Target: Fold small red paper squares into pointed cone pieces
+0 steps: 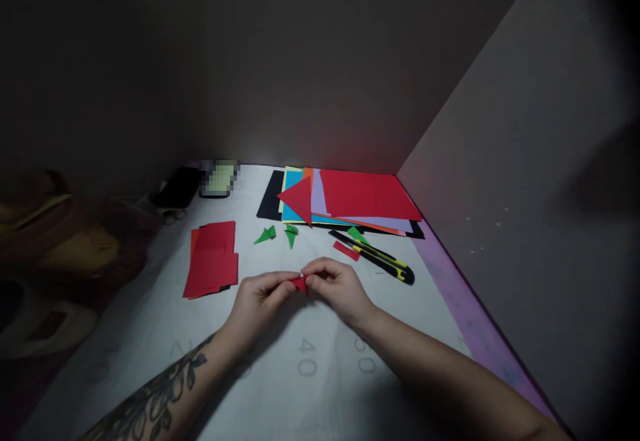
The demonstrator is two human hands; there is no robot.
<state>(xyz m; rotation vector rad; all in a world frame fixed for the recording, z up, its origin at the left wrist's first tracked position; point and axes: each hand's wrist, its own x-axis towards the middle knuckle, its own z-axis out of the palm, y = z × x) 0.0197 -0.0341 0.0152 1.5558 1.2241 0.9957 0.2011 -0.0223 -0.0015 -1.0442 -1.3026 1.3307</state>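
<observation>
Between my two hands is a small folded piece of red paper (301,285), mostly covered by fingers. My left hand (265,292) pinches its left side between thumb and forefinger. On the other side, my right hand (337,286) grips it with thumb and curled fingers. Just beyond lie two small green folded paper pieces (265,234). A black and yellow utility knife (383,259) rests to the right, beside a red paper strip (346,251) and a green scrap (358,235).
Large coloured sheets, red on top (370,194), lie at the back with a red paper triangle (300,199) over them. Left is a stack of red cut paper (213,261). A phone-like object (219,179), partly pixelated, sits back left. Walls border the back and right.
</observation>
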